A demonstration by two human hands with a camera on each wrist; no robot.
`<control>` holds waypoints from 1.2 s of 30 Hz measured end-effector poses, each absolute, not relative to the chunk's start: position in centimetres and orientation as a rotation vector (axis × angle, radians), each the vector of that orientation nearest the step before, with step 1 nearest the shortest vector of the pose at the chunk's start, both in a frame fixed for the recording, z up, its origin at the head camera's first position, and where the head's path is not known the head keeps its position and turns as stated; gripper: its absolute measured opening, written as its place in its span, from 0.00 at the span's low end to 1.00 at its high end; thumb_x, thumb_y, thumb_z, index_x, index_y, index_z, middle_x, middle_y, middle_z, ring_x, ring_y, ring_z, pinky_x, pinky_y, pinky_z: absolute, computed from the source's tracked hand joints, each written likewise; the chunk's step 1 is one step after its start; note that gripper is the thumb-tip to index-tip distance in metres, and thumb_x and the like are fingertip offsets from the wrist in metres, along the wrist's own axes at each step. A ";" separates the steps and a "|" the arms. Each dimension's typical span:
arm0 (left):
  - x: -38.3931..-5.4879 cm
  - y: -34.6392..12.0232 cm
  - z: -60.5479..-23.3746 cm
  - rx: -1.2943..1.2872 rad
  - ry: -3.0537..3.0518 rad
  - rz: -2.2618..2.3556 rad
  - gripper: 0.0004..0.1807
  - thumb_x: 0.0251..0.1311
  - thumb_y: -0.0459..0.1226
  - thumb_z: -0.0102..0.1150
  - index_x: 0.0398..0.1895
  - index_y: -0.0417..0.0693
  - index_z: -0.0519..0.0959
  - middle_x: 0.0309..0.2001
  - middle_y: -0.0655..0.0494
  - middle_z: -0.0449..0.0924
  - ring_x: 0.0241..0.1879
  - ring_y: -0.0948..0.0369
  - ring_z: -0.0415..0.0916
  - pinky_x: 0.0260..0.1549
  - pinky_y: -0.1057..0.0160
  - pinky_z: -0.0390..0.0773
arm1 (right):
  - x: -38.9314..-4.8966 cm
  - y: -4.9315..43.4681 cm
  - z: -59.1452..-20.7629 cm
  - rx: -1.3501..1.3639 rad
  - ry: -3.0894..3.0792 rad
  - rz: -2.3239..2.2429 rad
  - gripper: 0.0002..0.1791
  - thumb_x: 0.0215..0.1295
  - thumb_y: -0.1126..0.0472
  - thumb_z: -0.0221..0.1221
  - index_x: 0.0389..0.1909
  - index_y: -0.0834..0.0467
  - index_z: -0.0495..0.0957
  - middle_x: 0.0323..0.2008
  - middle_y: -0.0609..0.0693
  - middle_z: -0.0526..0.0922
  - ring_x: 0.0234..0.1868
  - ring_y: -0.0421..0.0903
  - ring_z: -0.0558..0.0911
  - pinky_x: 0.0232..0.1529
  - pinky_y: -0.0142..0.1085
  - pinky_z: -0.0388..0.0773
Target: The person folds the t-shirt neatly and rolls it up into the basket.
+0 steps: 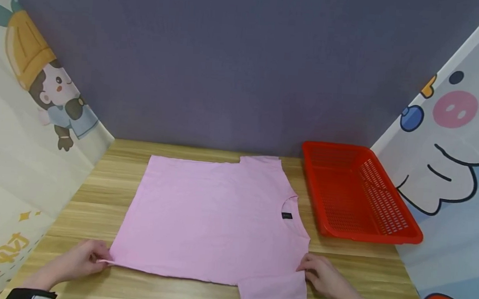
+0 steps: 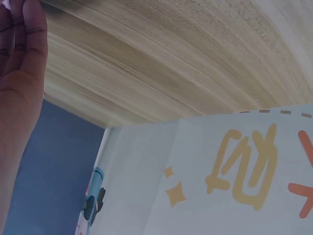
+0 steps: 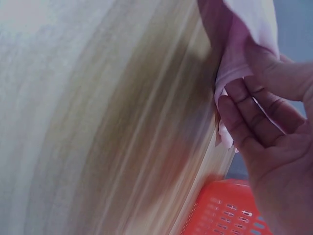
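Observation:
A pink T-shirt [image 1: 214, 217] lies spread flat on the wooden table, its neckline with a dark label toward the right and its hem toward the left. My left hand [image 1: 86, 258] pinches the near corner of the hem. At the near shoulder, beside the neckline, my right hand [image 1: 325, 277] pinches the fabric between thumb and fingers. The near sleeve [image 1: 275, 295] hangs toward the front edge of the head view. In the right wrist view the pink cloth [image 3: 244, 44] sits between the thumb and the fingertips of the right hand [image 3: 279, 132].
A red plastic basket [image 1: 332, 193] with slotted walls stands at the right, close to the shirt's neckline. Behind the wooden table [image 1: 94, 204] rises a dark grey-blue panel [image 1: 228, 65]. Printed cartoon sheets [image 1: 17, 166] border the left and right sides.

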State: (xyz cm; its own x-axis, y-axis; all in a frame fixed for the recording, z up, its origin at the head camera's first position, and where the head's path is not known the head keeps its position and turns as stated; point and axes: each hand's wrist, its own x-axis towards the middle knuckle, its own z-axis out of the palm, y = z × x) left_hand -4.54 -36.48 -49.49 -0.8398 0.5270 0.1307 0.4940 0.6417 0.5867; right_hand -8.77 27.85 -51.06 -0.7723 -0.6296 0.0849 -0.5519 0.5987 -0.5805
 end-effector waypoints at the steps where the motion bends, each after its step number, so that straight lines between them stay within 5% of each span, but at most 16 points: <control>1: -4.5 -36.6 -49.5 0.895 2.783 0.998 0.10 0.46 0.23 0.70 0.25 0.48 0.86 0.27 0.66 0.80 0.31 0.81 0.67 0.22 0.71 0.68 | -8.8 27.9 -51.1 -1.020 2.709 -0.916 0.15 0.55 0.77 0.64 0.34 0.54 0.87 0.31 0.39 0.81 0.34 0.35 0.78 0.35 0.30 0.78; 9: -4.3 -37.8 -48.6 0.806 2.680 0.967 0.05 0.59 0.28 0.65 0.34 0.45 0.88 0.33 0.67 0.88 0.36 0.83 0.71 0.26 0.71 0.71 | -8.7 28.0 -51.3 -1.151 2.738 -0.966 0.12 0.55 0.75 0.66 0.32 0.53 0.85 0.30 0.42 0.86 0.34 0.32 0.80 0.34 0.32 0.79; 17: -4.5 -38.5 -48.6 0.845 2.616 1.046 0.06 0.62 0.24 0.59 0.34 0.39 0.85 0.28 0.66 0.83 0.31 0.82 0.67 0.23 0.71 0.68 | -8.6 27.9 -51.0 -1.021 2.681 -1.027 0.10 0.60 0.74 0.62 0.35 0.56 0.86 0.32 0.43 0.86 0.36 0.27 0.78 0.34 0.30 0.79; 24: -5.1 -38.7 -47.7 0.649 2.561 1.140 0.09 0.70 0.28 0.54 0.43 0.32 0.83 0.39 0.74 0.84 0.36 0.82 0.73 0.29 0.72 0.75 | -8.8 27.5 -50.5 -1.041 2.796 -1.188 0.13 0.58 0.79 0.60 0.34 0.59 0.84 0.26 0.42 0.82 0.31 0.24 0.73 0.27 0.25 0.73; 30: -5.4 -38.1 -47.0 0.329 2.583 1.261 0.16 0.76 0.34 0.48 0.54 0.30 0.79 0.44 0.78 0.83 0.44 0.82 0.75 0.38 0.73 0.78 | -9.0 26.7 -49.8 -0.807 2.895 -1.171 0.11 0.62 0.78 0.59 0.33 0.60 0.83 0.24 0.39 0.78 0.27 0.25 0.70 0.25 0.26 0.71; 36: -6.0 -37.3 -46.9 0.236 2.533 1.412 0.19 0.79 0.36 0.43 0.56 0.24 0.73 0.42 0.73 0.82 0.43 0.77 0.79 0.39 0.68 0.84 | -9.4 25.6 -49.3 -0.524 2.944 -1.190 0.10 0.64 0.77 0.58 0.35 0.60 0.84 0.20 0.39 0.73 0.23 0.27 0.68 0.23 0.27 0.69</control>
